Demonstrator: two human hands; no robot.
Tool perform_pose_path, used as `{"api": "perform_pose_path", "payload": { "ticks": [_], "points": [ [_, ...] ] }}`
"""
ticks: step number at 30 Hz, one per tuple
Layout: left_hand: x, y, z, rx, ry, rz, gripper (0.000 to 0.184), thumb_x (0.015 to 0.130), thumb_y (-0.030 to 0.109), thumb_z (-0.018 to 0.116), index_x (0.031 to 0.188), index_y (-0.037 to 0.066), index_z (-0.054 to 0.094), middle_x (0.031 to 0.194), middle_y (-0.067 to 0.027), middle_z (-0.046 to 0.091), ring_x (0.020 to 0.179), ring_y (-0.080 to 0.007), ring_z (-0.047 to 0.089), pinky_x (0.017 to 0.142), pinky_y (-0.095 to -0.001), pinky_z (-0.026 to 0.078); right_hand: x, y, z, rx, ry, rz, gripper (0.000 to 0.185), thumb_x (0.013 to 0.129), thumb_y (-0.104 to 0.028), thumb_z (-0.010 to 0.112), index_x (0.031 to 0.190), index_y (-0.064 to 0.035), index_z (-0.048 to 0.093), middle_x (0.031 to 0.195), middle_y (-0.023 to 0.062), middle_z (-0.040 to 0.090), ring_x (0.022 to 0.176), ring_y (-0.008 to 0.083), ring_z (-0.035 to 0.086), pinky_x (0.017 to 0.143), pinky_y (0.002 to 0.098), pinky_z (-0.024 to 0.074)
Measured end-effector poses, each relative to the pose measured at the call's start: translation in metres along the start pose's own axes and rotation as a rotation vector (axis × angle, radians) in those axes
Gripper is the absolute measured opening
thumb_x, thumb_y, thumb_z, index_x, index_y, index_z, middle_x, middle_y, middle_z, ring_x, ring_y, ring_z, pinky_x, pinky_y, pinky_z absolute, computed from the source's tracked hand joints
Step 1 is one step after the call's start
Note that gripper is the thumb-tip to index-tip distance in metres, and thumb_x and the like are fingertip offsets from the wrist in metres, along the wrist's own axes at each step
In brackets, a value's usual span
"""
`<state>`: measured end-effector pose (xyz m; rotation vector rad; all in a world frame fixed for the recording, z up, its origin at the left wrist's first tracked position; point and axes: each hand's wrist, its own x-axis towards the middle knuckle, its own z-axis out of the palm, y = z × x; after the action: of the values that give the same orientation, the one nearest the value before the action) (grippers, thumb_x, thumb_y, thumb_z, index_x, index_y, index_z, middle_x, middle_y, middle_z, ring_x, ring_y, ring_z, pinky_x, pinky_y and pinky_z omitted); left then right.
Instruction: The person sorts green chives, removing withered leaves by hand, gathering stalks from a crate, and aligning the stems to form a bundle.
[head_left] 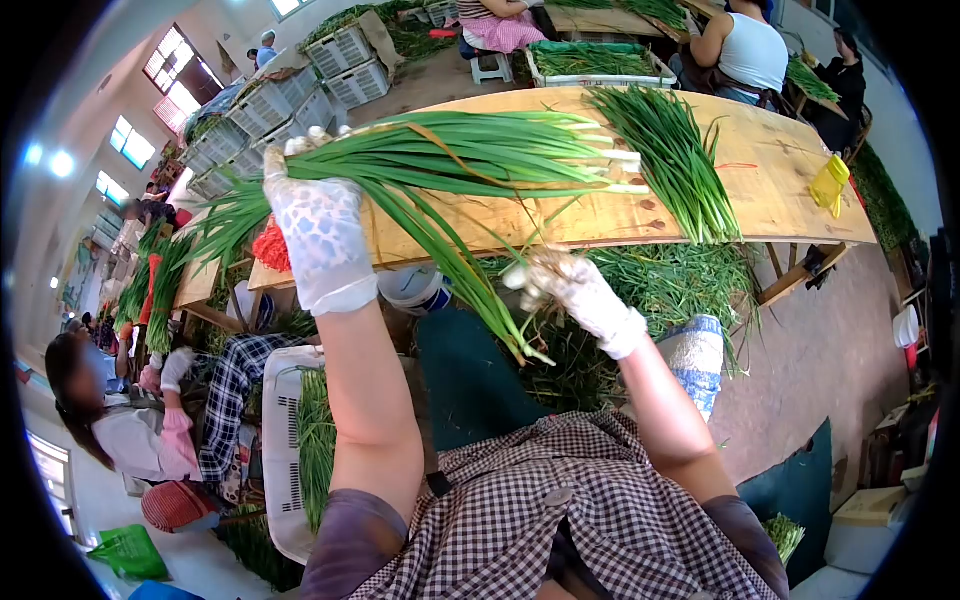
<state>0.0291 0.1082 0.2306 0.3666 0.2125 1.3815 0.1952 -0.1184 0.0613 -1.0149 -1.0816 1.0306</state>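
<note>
My left hand (318, 215), in a patterned white glove, is closed around the leafy end of a bunch of garlic chives (450, 155). Their white stem ends point right over the table. A few stalks (460, 270) hang away from the bunch, down toward my lap. Below the table's near edge is my right hand (570, 290), in a soiled white glove with its fingers curled in. Thin withered strands show by its fingertips; what it grips is hidden. Another pile of chives (675, 160) lies on the wooden table (790, 190), right of the bunch.
A yellow bottle-like object (829, 186) stands at the table's right end. Loose leaves (670, 285) heap below the table, near a white bucket (415, 288). A white crate (285, 450) holding chives is at my left. Co-workers sit at left and beyond the table; stacked crates (270, 105) stand behind.
</note>
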Motion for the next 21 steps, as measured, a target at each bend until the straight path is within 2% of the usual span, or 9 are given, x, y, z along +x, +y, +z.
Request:
{"api": "perform_pose_path", "payload": {
  "ticks": [3,5,7,11,14,17,18,19,21],
  "points": [
    [0.002,0.017,0.007,-0.075,-0.101,-0.022,0.033,0.097,0.028,0.042,0.073,0.007,0.048,0.065,-0.0036,0.052,0.069,-0.0247,0.055,0.083,-0.0538,0.047,-0.036,0.065,-0.052,-0.032,0.041,0.274,0.026,0.093,-0.024,0.055,0.108,-0.0039,0.063,0.095,0.008,0.068,0.079,0.0177,0.066,0.065,0.0315,0.0544],
    [-0.003,0.019,0.016,-0.025,-0.046,0.06,0.032,0.097,0.027,0.043,0.074,0.006,0.049,0.066,-0.0044,0.053,0.072,-0.0265,0.057,0.081,-0.0514,0.049,-0.051,0.091,-0.072,-1.506,-0.021,0.557,0.029,0.084,-0.033,0.062,0.1,-0.0098,0.069,0.084,0.0184,0.068,0.082,0.0307,0.067,0.071,0.0424,0.0531],
    [-0.004,0.019,0.017,-0.032,-0.073,0.083,0.03,0.097,0.025,0.044,0.075,0.004,0.05,0.067,-0.0051,0.054,0.074,-0.0281,0.059,0.081,-0.0496,0.051,-0.053,0.082,-0.074,-1.266,-0.149,0.689,0.038,0.075,-0.029,0.073,0.108,-0.0106,0.067,0.103,0.019,0.066,0.092,0.0312,0.066,0.08,0.0418,0.0511],
    [-0.001,0.02,0.023,0.004,-0.022,0.049,0.028,0.096,0.025,0.046,0.077,0.005,0.051,0.068,-0.0057,0.056,0.073,-0.0273,0.06,0.082,-0.0518,0.052,-0.012,0.01,-0.024,-1.567,0.415,-0.133,0.085,0.063,-0.031,0.082,0.137,-0.0179,0.042,0.13,0.012,0.05,0.121,0.0295,0.046,0.101,0.0435,0.0363],
    [-0.002,0.021,0.031,-0.013,-0.043,0.035,0.03,0.097,0.027,0.044,0.077,0.005,0.051,0.068,-0.0057,0.056,0.073,-0.0267,0.06,0.081,-0.0517,0.052,0.034,0.015,-0.024,-1.675,0.49,-0.058,0.086,0.061,-0.029,0.082,0.136,-0.014,0.042,0.133,0.0088,0.048,0.126,0.0292,0.041,0.104,0.0434,0.032],
    [0.001,0.022,0.045,-0.021,-0.062,0.056,0.034,0.098,0.03,0.041,0.076,0.006,0.051,0.068,-0.0054,0.056,0.073,-0.0263,0.06,0.079,-0.051,0.053,0.063,0.001,-0.007,-0.984,-0.284,0.399,0.072,0.07,-0.017,0.079,0.134,-0.0099,0.047,0.136,0.0146,0.045,0.124,0.0303,0.043,0.103,0.0407,0.0394],
    [0.001,0.023,0.045,-0.027,-0.088,0.031,0.035,0.098,0.031,0.04,0.076,0.006,0.05,0.068,-0.0056,0.057,0.073,-0.0263,0.061,0.076,-0.0495,0.053,0.063,0.012,-0.006,-0.983,-0.29,0.396,0.072,0.07,-0.017,0.079,0.134,-0.0099,0.047,0.136,0.0146,0.045,0.124,0.0303,0.043,0.103,0.0407,0.0394],
    [-0.002,0.023,0.045,-0.032,-0.112,0.001,0.036,0.099,0.031,0.039,0.076,0.006,0.05,0.068,-0.0057,0.057,0.073,-0.0263,0.061,0.074,-0.048,0.054,0.06,0.024,-0.003,-0.392,-0.142,0.238,0.075,0.071,-0.017,0.078,0.136,-0.0082,0.043,0.14,0.0171,0.04,0.127,0.0316,0.041,0.104,0.0393,0.0393],
    [-0.015,0.014,0.049,-0.089,-0.187,-0.037,0.031,0.098,0.027,0.042,0.08,0.004,0.052,0.072,-0.0073,0.059,0.074,-0.026,0.061,0.071,-0.044,0.056,0.06,0.034,-0.003,0.192,0.012,0.072,0.078,0.072,-0.016,0.078,0.138,-0.0065,0.039,0.144,0.0197,0.035,0.129,0.033,0.038,0.105,0.038,0.0392]
  ]
}}
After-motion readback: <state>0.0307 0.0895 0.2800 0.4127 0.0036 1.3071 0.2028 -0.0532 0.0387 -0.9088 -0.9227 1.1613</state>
